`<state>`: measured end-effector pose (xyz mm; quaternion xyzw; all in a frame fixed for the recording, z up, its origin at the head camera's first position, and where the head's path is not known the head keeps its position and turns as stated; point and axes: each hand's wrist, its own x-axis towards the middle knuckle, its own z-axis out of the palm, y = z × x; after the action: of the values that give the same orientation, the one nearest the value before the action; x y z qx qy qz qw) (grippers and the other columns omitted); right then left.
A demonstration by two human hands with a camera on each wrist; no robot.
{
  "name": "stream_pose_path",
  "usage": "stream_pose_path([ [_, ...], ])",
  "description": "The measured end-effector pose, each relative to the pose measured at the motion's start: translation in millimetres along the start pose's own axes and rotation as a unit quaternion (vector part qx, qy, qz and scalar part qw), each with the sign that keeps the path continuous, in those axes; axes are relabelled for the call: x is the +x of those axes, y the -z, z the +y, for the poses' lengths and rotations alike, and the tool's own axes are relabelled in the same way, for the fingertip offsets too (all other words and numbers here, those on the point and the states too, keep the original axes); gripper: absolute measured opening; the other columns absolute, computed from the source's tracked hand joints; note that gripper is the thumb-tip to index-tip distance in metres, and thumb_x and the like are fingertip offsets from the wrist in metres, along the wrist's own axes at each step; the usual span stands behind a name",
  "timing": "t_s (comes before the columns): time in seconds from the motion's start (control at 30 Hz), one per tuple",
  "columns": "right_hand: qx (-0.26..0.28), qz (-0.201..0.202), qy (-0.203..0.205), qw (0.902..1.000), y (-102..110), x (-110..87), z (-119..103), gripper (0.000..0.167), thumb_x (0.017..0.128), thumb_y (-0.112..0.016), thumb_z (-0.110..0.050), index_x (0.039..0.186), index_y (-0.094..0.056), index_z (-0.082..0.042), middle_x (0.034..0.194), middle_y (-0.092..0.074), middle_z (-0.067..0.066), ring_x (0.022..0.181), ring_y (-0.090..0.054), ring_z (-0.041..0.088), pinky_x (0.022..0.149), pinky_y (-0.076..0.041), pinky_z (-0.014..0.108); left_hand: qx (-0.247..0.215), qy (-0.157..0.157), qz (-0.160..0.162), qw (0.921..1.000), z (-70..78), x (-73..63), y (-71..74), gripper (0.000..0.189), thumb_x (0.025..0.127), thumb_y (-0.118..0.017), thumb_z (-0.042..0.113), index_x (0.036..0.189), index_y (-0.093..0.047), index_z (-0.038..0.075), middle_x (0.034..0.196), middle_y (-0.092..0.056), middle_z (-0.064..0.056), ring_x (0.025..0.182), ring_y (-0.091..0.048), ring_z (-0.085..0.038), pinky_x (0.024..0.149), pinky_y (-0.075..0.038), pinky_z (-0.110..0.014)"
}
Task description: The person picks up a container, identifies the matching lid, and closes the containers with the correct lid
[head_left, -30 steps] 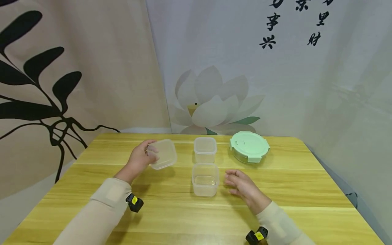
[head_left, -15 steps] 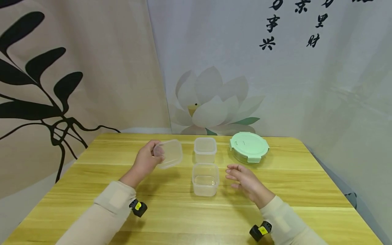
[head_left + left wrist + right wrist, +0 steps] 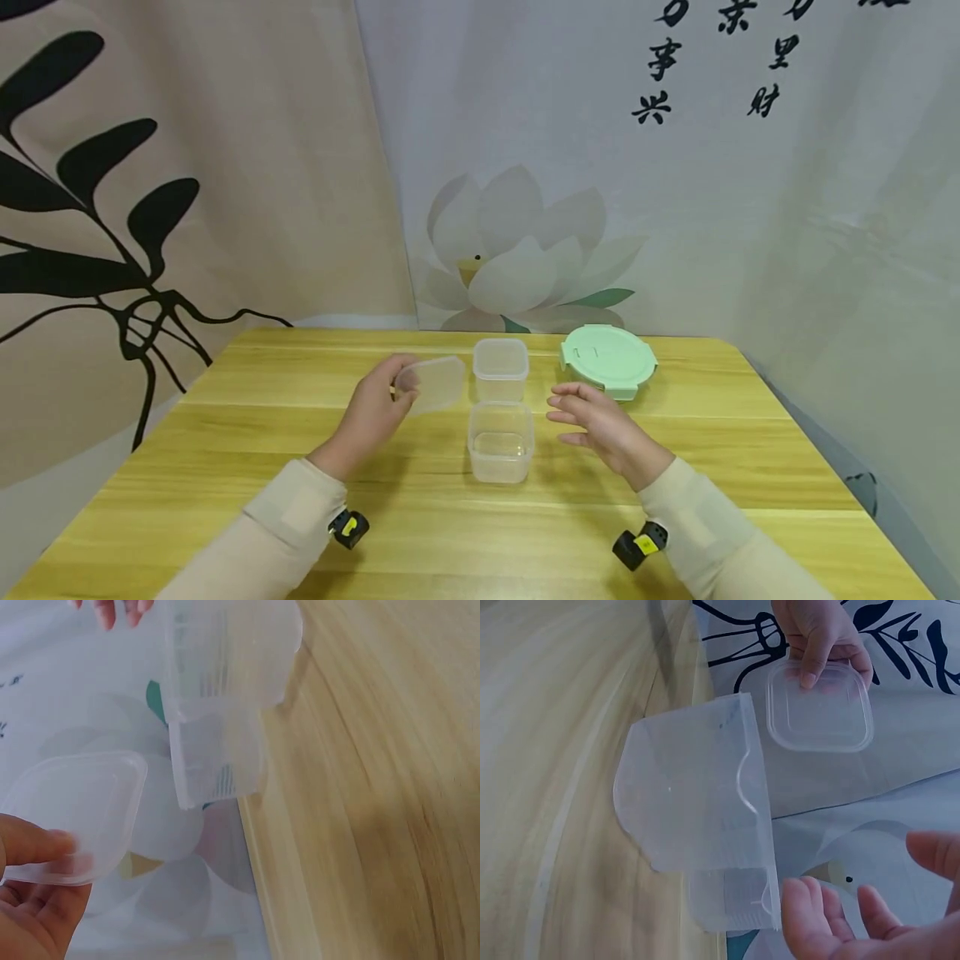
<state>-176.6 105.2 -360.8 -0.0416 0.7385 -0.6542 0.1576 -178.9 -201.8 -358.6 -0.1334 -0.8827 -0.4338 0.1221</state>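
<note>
My left hand (image 3: 377,406) pinches a clear, rounded-square plastic lid (image 3: 435,384) by its left edge, thumb on one face and fingers behind. The lid is held above the table, left of two clear plastic containers. The nearer container (image 3: 501,446) has no lid on it, and its see-through wall (image 3: 690,780) fills the middle of the right wrist view. Right behind it stands the farther container (image 3: 501,367), with a frosted top. My right hand (image 3: 600,427) hovers to the right of the nearer container, fingers loosely bent and holding nothing.
A round food box with a mint-green clip lid (image 3: 609,358) stands at the back right, just beyond my right hand. All of it rests on a wooden table (image 3: 465,542). Behind the table hangs a printed cloth (image 3: 517,125).
My left hand has carried the lid to the right, toward the containers, and the lid looks more edge-on. My right hand has moved slightly forward. The containers stay in place.
</note>
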Motion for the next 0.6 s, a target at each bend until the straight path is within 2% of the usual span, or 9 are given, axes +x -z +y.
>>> stream_pose_path([
  [0.2,0.013,-0.016,-0.004,0.9998,-4.8,1.9,-5.4,0.044,0.101,-0.045,-0.022,0.138,-0.039,0.002,0.143,-0.040,0.023,0.128,-0.046,0.037,0.097,-0.046,0.046,0.031,-0.040,0.010,0.9987,6.7,-5.2,-5.9,0.032,0.090,-0.061,-0.006,0.120,-0.059,0.004,0.119,-0.060,-0.015,0.102,-0.057,-0.028,0.076,-0.052,-0.039],
  [0.33,0.015,-0.024,-0.005,0.9996,-7.6,2.7,-8.6,0.045,0.100,-0.046,-0.022,0.137,-0.039,0.003,0.142,-0.040,0.023,0.127,-0.047,0.037,0.094,-0.048,0.044,0.065,-0.086,0.029,0.9938,9.0,-7.8,-9.8,0.033,0.087,-0.063,-0.009,0.118,-0.061,0.002,0.118,-0.061,-0.015,0.102,-0.060,-0.029,0.078,-0.054,-0.041],
  [0.5,0.011,-0.021,-0.010,0.9997,-8.6,5.0,-12.3,0.043,0.100,-0.046,-0.020,0.135,-0.041,0.004,0.140,-0.041,0.024,0.122,-0.051,0.034,0.089,-0.051,0.040,0.110,-0.156,0.062,0.9796,10.6,-9.6,-15.6,0.034,0.081,-0.067,-0.014,0.111,-0.064,0.001,0.106,-0.063,-0.013,0.096,-0.064,-0.028,0.080,-0.056,-0.040],
  [0.6,0.011,-0.025,-0.012,0.9995,-8.2,6.5,-13.7,0.042,0.100,-0.045,-0.020,0.134,-0.041,0.004,0.139,-0.042,0.024,0.120,-0.053,0.033,0.089,-0.051,0.040,0.129,-0.208,0.091,0.9653,10.5,-9.6,-20.1,0.035,0.078,-0.069,-0.016,0.107,-0.065,0.002,0.098,-0.063,-0.010,0.088,-0.064,-0.024,0.075,-0.057,-0.037],
])
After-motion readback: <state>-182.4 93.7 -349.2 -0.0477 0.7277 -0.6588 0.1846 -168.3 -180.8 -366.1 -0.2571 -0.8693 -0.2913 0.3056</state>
